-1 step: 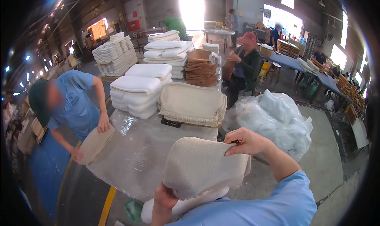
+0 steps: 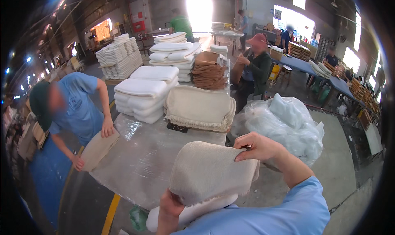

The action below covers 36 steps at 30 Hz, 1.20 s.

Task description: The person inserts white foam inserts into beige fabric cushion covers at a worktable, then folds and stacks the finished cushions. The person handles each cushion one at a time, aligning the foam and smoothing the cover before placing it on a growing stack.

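A beige fabric cover (image 2: 214, 171) with a frayed lower edge is stretched between my hands, above the near end of the table. My right hand (image 2: 256, 147) pinches its upper right edge between thumb and fingers. At the lower left corner, my left hand (image 2: 170, 204) is closed on the cloth, its fingers partly hidden behind it. Under the cover shows a rounded white pad (image 2: 197, 212), partly hidden by the cover and my arm. A pile of similar beige covers (image 2: 200, 105) lies just beyond, on the table.
The plastic-wrapped table (image 2: 144, 152) carries stacks of white pads (image 2: 144, 91) and brown covers (image 2: 209, 72). At left, a co-worker in blue (image 2: 80, 105) handles another beige piece (image 2: 98, 150). A large clear plastic bag (image 2: 284, 128) sits at right; another person (image 2: 257, 64) stands behind it.
The cover in my hands has shifted very slightly, both hands keeping their hold. The co-worker's lower hand at left has moved a little down along the beige piece.
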### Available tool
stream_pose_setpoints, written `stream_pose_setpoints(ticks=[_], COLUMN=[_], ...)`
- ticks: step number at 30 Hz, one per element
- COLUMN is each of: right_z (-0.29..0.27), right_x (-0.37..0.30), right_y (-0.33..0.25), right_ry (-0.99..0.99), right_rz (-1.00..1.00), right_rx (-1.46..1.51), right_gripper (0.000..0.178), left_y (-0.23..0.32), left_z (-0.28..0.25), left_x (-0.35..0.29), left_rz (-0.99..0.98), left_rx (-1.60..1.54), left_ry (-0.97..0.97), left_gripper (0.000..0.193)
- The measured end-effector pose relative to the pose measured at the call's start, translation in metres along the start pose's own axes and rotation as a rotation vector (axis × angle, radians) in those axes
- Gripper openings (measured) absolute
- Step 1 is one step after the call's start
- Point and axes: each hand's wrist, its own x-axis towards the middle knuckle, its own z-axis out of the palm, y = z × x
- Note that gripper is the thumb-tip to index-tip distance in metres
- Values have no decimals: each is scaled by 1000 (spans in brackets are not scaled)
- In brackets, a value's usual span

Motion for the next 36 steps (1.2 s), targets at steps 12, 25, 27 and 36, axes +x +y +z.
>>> stream_pose_setpoints(ticks=[12, 25, 27, 36], right_z=[-17, 266, 235, 120], right_x=[4, 42, 33, -13], right_y=[-26, 59, 54, 11], right_ry=[-376, 124, -44, -359], right_rz=[600, 528, 511, 555], right_rx=[691, 852, 896, 968], right_gripper=[29, 40, 39, 37], left_y=[-12, -40, -41, -40], left_z=[54, 7, 5, 26], left_x=[-38, -38, -41, -77], left_rz=[-99, 307, 317, 66], left_rx=[152, 434, 471, 130], left_ry=[-445, 112, 89, -299], left_gripper=[37, 19, 18, 33])
